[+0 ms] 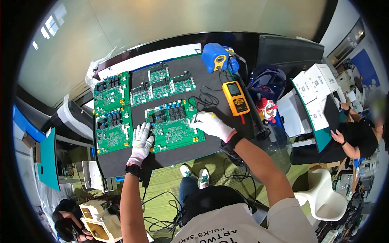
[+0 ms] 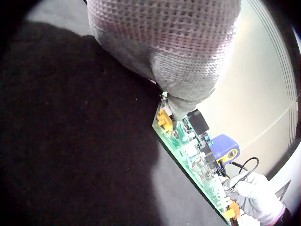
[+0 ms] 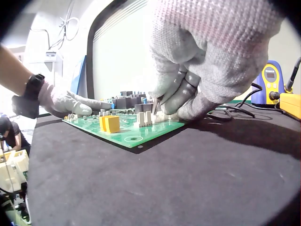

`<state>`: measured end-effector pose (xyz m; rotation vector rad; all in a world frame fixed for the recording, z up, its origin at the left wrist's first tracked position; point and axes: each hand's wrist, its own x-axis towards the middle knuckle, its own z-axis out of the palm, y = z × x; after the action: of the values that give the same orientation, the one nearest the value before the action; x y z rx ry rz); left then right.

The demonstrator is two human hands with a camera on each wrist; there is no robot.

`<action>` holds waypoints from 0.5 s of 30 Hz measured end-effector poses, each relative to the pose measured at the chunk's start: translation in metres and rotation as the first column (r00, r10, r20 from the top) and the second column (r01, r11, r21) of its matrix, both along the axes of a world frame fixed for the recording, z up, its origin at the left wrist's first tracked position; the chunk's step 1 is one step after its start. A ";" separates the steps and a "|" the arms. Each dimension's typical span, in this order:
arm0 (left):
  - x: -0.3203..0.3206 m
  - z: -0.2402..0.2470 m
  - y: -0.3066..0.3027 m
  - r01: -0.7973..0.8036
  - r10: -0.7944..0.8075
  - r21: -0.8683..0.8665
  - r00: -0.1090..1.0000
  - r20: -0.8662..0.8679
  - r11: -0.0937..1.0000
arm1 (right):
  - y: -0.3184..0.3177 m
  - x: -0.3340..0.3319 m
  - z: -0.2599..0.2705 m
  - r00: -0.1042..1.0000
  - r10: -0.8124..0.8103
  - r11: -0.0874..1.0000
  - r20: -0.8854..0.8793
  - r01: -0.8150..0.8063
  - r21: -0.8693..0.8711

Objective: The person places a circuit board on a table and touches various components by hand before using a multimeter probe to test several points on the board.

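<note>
A large green circuit board point(image 1: 174, 133) lies flat near the mat's front edge, with black relays, blue parts and yellow connectors. My gloved left hand point(image 1: 142, 141) rests at its left edge, fingers extended; in the left wrist view the glove point(image 2: 188, 70) overlaps a board corner beside a yellow connector point(image 2: 164, 121). My gloved right hand point(image 1: 212, 124) is over the board's right edge. Its fingers pinch a slim metal-tipped tool point(image 3: 156, 104), whose tip points down among white connectors point(image 3: 143, 118). The glove hides most of the tool, so I cannot tell its kind.
Two large green boards point(image 1: 113, 127) sit left, and several smaller boards point(image 1: 160, 86) lie behind. A yellow handheld meter point(image 1: 236, 99), coiled black cable point(image 1: 206, 99) and blue soldering station point(image 1: 214, 56) stand right. Beyond the bench is another person point(image 1: 360, 133) beside white boxes point(image 1: 318, 83).
</note>
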<state>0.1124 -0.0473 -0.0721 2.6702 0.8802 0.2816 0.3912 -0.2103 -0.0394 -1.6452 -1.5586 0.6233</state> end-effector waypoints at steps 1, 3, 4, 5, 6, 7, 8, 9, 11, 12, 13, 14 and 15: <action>0.000 -0.002 0.001 0.003 -0.003 0.004 1.000 0.013 1.000 | 0.000 0.000 0.000 1.000 -0.020 0.999 -0.024 0.019 -0.030; 0.001 -0.002 0.001 0.003 -0.003 0.014 1.000 0.003 1.000 | 0.000 0.000 0.003 0.998 -0.026 0.998 -0.049 0.023 -0.057; 0.001 -0.002 0.001 0.000 0.000 0.014 1.000 -0.003 1.000 | -0.001 0.000 0.004 0.995 -0.060 0.993 -0.076 0.052 -0.103; 0.001 0.000 0.001 0.005 -0.006 -0.008 0.999 -0.043 1.000 | -0.001 0.002 0.001 0.989 -0.078 0.990 -0.126 0.062 -0.125; 0.001 0.000 0.002 0.003 -0.004 -0.010 0.999 -0.046 1.000 | -0.001 0.002 0.003 0.989 -0.076 0.990 -0.129 0.059 -0.127; 0.001 -0.001 0.002 0.001 -0.001 -0.005 0.999 -0.051 1.000 | -0.001 0.003 0.005 0.989 -0.080 0.987 -0.125 0.061 -0.151; 0.001 -0.001 0.002 -0.001 0.001 -0.001 0.998 -0.055 1.000 | -0.002 0.003 0.007 0.989 -0.085 0.982 -0.120 0.063 -0.176; 0.001 -0.001 0.001 -0.001 0.001 -0.001 0.999 -0.049 1.000 | -0.002 0.003 0.010 0.989 -0.078 0.983 -0.125 0.056 -0.173; 0.002 0.000 0.000 -0.002 0.002 0.004 0.999 -0.034 1.000 | -0.002 0.005 0.013 0.992 -0.059 0.982 -0.108 0.038 -0.183; 0.002 0.000 0.000 0.000 0.000 0.011 1.000 -0.017 1.000 | -0.001 0.005 0.014 0.995 -0.041 0.981 -0.090 0.024 -0.190; 0.002 0.000 0.001 -0.001 0.001 0.011 1.000 -0.018 1.000 | -0.001 0.005 0.013 0.996 -0.042 0.983 -0.083 0.027 -0.183; 0.002 0.000 0.001 -0.002 0.003 0.014 1.000 -0.020 1.000 | 0.000 0.005 0.013 0.996 -0.043 0.983 -0.084 0.027 -0.183; 0.002 0.000 0.001 -0.004 0.004 0.017 1.000 -0.021 1.000 | 0.000 0.006 0.013 0.999 -0.027 0.981 -0.039 0.019 -0.194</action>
<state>0.1145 -0.0467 -0.0722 2.6921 0.8937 0.2633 0.3970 -0.2098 -0.0266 -1.7784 -1.4856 0.8133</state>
